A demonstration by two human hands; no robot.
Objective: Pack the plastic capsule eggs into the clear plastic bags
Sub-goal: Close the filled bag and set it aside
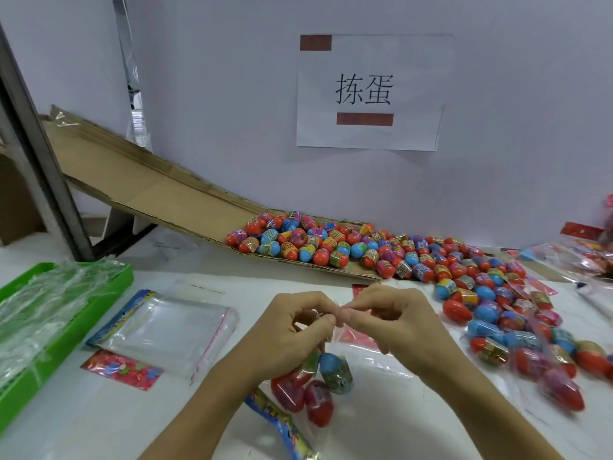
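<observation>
Both hands — left (292, 330), right (394, 323) — pinch the bag (335, 330) top, eggs (308, 390) hanging just below

Both forearms enter from 6 o'clock, converging at centre. Left hand (292, 327) and right hand (394, 323) meet fingertip to fingertip, thumbs and forefingers pinched, other fingers curled, right at 3 o'clock of left.

Red and blue capsule eggs (351, 249) on brown cardboard ramp (159, 190); green tray (66, 340).
</observation>
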